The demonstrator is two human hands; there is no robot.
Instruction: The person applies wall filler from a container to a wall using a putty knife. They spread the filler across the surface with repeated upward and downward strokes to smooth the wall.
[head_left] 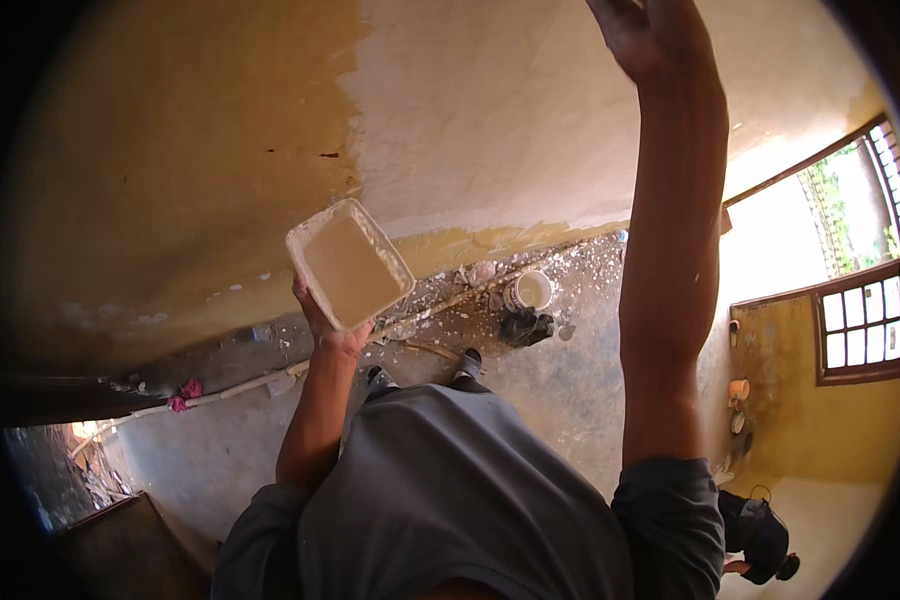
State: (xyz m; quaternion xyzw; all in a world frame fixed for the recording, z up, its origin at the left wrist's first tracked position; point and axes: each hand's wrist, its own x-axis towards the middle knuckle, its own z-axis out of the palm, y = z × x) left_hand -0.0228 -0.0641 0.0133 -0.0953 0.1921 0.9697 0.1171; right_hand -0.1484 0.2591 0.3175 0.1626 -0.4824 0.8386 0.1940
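Note:
My left hand [342, 338] is closed around the underside and near edge of a rectangular, pale plastic tub [378, 238]. A smooth beige liquid or thin paste lies inside it, and dried splashes coat its rim. Straight ahead is a wall [470, 120], yellow-ochre on the left and covered with a paler coat on the right. My right arm stretches up along the paler part. The right hand [653, 40] reaches the top edge of the view, which cuts off its fingers. Whether it holds anything cannot be seen.
A white bucket [533, 290] stands near the wall's foot, beside a crumpled black bag [526, 327]. A long wooden pole [255, 384] lies along the splattered floor [580, 400], with a pink cloth [184, 394] by it. Another person [757, 535] is at the lower right; windows [860, 325] are beyond.

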